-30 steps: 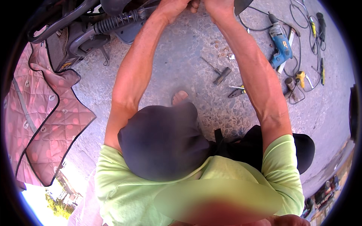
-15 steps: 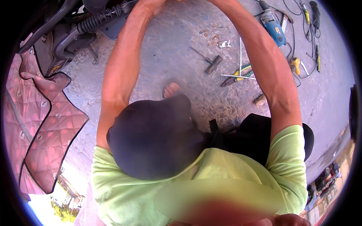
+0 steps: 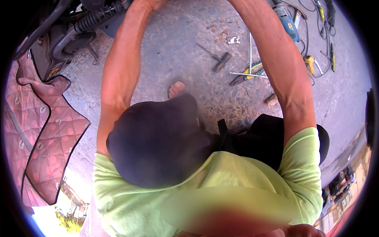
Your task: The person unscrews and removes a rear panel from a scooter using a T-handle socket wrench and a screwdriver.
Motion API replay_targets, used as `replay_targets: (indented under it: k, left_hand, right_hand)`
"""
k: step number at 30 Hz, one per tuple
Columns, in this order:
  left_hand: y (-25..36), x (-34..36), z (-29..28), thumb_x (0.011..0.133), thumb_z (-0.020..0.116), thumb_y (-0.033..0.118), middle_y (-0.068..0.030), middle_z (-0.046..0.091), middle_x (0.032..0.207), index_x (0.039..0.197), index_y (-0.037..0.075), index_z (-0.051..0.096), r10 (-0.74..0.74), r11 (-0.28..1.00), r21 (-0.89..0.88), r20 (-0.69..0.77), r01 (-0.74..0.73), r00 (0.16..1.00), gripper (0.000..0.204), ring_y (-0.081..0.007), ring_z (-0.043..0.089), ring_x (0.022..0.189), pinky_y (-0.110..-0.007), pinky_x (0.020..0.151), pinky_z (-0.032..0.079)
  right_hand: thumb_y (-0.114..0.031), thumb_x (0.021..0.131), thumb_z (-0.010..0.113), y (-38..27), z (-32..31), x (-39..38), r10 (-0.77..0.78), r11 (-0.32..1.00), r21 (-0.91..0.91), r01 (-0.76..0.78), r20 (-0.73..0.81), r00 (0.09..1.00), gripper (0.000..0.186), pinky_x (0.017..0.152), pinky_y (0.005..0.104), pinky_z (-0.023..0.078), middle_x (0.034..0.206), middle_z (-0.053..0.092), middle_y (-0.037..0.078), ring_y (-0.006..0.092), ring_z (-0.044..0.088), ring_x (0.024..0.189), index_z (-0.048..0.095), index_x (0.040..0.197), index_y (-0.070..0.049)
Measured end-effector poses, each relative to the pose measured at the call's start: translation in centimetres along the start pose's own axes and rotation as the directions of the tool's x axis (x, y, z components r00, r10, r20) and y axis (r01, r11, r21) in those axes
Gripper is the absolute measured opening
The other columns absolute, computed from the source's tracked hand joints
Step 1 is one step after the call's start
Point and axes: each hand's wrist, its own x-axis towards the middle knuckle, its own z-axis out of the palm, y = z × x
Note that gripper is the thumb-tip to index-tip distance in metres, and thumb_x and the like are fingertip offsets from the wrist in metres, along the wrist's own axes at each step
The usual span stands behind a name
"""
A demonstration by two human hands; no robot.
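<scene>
Both my arms stretch forward to the top edge of the head view. Of my left hand only the base shows; its fingers are cut off, so what it touches is hidden. Nearest to it is a dark motor vehicle part with a coil-spring shock absorber. My right forearm leaves the picture at the top, with its hand out of sight. Below and beside this arm lie a hammer, pliers with yellow-green handles and a T-shaped metal wrench.
A blue power drill, a yellow-handled tool and a yellow-black screwdriver lie among cables at the right. A small brown block is near my right elbow. A pink quilted cover hangs at the left.
The floor tools and the vehicle have shifted slightly upward and left in the picture. My left hand sits a little farther left, and less of the hands shows at the top edge.
</scene>
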Motion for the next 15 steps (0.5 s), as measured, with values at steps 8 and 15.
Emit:
replay_targets:
  k: [8,15]
  left_hand:
    - [-0.5,0.4,-0.7,0.1,0.069,0.024,-0.0045,0.066,0.092,0.112,0.002,0.062,-0.035,0.999,0.018,-0.073,0.036,0.997,0.026,-0.0124,0.058,0.071,-0.028,0.06,0.049]
    - [0.2,0.0,0.0,0.099,0.07,0.028,-0.0049,0.065,0.088,0.114,0.003,0.06,-0.07,0.996,0.055,-0.118,0.077,0.991,0.031,-0.0128,0.059,0.068,-0.027,0.06,0.049]
  right_hand:
    - [-0.028,0.101,0.062,0.0,0.6,-1.7,-0.487,0.606,-0.731,0.313,-0.029,0.873,0.037,0.06,0.0389,0.051,0.074,0.07,0.014,0.0244,0.066,0.064,0.068,0.082,0.003]
    - [-0.025,0.096,0.067,-0.3,1.7,-3.1,-0.688,0.113,-0.968,0.224,0.087,0.721,0.029,0.073,0.0452,0.054,0.083,0.073,0.02,0.0314,0.072,0.077,0.07,0.093,0.004]
